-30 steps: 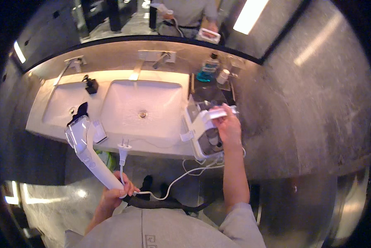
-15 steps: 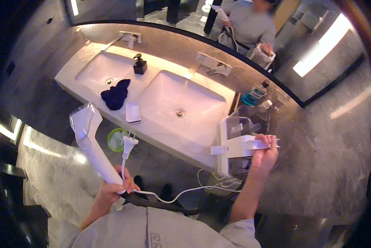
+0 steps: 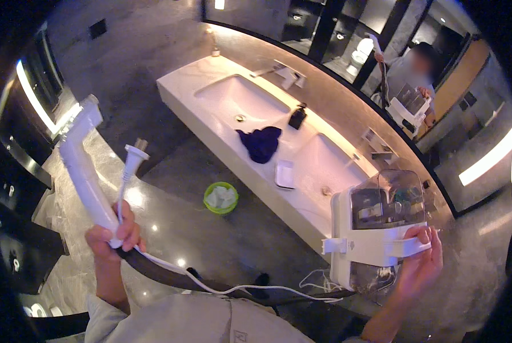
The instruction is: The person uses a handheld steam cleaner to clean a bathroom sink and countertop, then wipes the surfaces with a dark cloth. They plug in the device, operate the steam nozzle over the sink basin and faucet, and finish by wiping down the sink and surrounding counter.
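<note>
My left hand [image 3: 116,231] is closed around the lower end of a white cleaner wand [image 3: 84,174], raised with its nozzle upward. A white power plug [image 3: 136,154] sticks up beside the wand, its cord [image 3: 233,290] pinched in the same hand. From the wand a dark hose [image 3: 170,277] runs across my front toward a portable spot cleaner [image 3: 364,243], white with see-through tanks [image 3: 387,200]. My right hand [image 3: 424,251] is wrapped around the cleaner's white handle, holding it in front of the counter's right end.
A pale counter [image 3: 181,94] has two sinks [image 3: 241,97], a dark cloth [image 3: 261,144], a white soap dish [image 3: 284,174] and a black soap dispenser [image 3: 297,116]. A green bin [image 3: 220,198] holding white waste stands on the floor. A wide mirror [image 3: 347,40] lines the wall.
The view has turned left, so the counter now lies farther right and more floor shows. Both hands keep their hold; the wand and the spot cleaner have swung along with me.
</note>
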`<state>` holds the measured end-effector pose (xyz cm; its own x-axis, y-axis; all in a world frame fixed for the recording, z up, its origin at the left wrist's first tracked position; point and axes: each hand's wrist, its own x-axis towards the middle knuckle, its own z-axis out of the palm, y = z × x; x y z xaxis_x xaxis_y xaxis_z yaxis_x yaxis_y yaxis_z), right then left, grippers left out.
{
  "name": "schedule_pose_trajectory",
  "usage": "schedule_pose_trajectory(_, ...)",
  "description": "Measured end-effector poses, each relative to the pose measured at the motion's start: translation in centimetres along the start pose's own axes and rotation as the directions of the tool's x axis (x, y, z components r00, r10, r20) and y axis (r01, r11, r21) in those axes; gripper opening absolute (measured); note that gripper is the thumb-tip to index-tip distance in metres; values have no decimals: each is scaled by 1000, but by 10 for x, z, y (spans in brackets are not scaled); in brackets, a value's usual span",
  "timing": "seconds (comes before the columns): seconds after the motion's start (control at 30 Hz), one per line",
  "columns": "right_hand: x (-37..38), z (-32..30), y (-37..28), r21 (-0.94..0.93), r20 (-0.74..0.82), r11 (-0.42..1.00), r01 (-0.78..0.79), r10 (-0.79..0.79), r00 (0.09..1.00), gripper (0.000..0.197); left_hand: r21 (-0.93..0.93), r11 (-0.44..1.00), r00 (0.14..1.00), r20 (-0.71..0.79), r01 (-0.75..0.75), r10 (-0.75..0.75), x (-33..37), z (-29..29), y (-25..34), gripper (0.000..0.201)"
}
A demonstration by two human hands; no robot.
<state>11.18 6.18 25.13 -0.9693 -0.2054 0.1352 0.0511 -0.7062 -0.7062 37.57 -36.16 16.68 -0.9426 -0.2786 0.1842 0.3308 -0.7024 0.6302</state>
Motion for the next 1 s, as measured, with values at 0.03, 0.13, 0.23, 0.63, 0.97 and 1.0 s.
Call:
schedule_pose_trajectory(0.03, -3, 26, 21, -287, 19, 953, 102, -100, 995, 8, 57, 998, 998, -42, -37, 39, -13, 0, 33, 45)
schedule_pose_trajectory(0.13, -6, 100, 77, -747, 288, 564, 351, -201, 936, 7, 230, 963, 980, -108, -139, 168, -52, -10, 128, 48)
schedule_pose_trajectory(0.23, 23, 147, 129, 86, 202, 988, -127, 108, 974, 6, 384, 904, 949, -168, -188, 268, -69, -41, 208, 50)
schedule_pose_trajectory(0.63, 200, 391, 442, -741, 436, 249, 624, -529, 728, 31, 681, 718, 882, -239, -147, 407, -20, -158, 446, 42)
schedule_pose_trajectory(0.97, 401, 516, 712, 500, -145, 857, -126, 226, 963, 7, 767, 642, 826, -364, 4, 430, 107, -299, 531, 48)
schedule_pose_trajectory(1.0, 408, 532, 735, 482, -212, 869, -112, 240, 947, 4, 762, 648, 817, -385, 20, 428, 121, -310, 545, 48)
